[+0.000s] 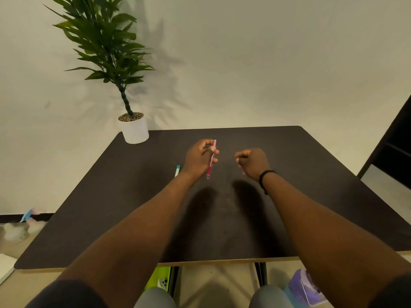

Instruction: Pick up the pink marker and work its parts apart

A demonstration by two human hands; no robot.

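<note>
My left hand (199, 160) is raised over the middle of the dark table (311, 196) and grips a pink pen (210, 168) between thumb and fingers. The pen stands nearly upright, its tip pointing down toward me. My right hand (252, 162) hovers just to the right of it with fingers curled and nothing in it; a black band circles that wrist. A teal pen (177, 170) lies on the table just left of my left wrist, partly hidden by it.
A potted plant in a white pot (134, 130) stands at the table's far left corner against the wall. Dark furniture (393, 147) stands at the right. On the floor near my knees lie a purple object (305, 290) and a green one (159, 277).
</note>
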